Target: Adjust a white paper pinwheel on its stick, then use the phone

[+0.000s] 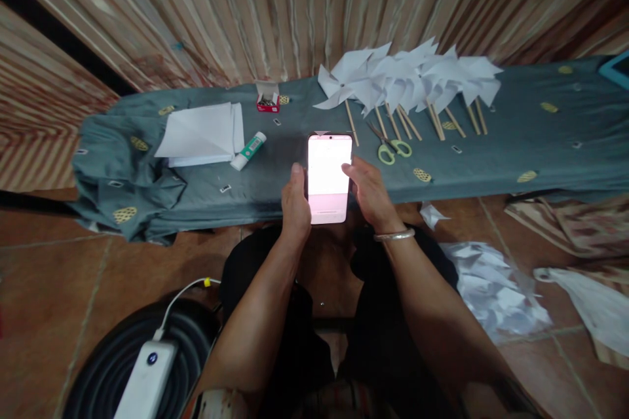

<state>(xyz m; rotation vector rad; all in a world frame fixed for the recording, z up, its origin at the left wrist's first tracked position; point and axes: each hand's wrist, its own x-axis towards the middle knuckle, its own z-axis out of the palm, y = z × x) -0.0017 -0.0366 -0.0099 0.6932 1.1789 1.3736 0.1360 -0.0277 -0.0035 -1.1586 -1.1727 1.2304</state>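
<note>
A smartphone (330,177) with a bright, mostly white screen is held upright between both hands, in front of the cloth-covered bench. My left hand (296,205) grips its left edge, thumb along the side. On the other edge, my right hand (369,190) holds it with the thumb over the screen; the fingers behind the phone are hidden. Beyond the phone lie green-handled scissors (393,147) and several white paper pinwheels (407,78) on wooden sticks. To the left are a glue stick (249,151), a stack of white paper (199,134) and a small red box (268,98) of metal pieces.
A grey-green patterned cloth (491,167) covers the bench, with striped curtains (295,6) behind. On the floor at right sits a clear bag (496,288) of white paper pieces. A white power bank (147,380) with a cable rests on a black round object (191,327) at lower left.
</note>
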